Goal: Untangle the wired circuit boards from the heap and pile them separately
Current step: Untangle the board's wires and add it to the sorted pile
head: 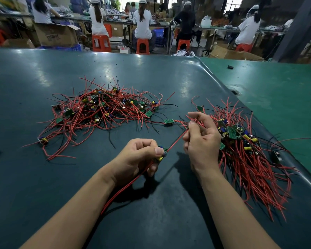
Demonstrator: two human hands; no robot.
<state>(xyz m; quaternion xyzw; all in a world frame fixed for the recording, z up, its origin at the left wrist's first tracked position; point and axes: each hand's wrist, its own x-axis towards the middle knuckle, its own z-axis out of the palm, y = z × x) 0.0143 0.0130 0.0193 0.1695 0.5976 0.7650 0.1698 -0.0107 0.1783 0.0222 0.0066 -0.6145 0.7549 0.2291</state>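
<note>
Head view: left hand [139, 155] grips half-hidden circuit board [162, 153]; right hand [201, 139] pinches its wire [176, 141].

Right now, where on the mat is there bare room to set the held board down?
Bare mat lies left of the left hand, below the heap. The far mat behind the heap is also free. It is crowded right of the right hand, where the sorted pile spreads to the mat's edge.

I see bare mat [65, 177] left of my fingers; the heap [101, 108] blocks ahead, the sorted pile [250, 155] crowds their right.
</note>
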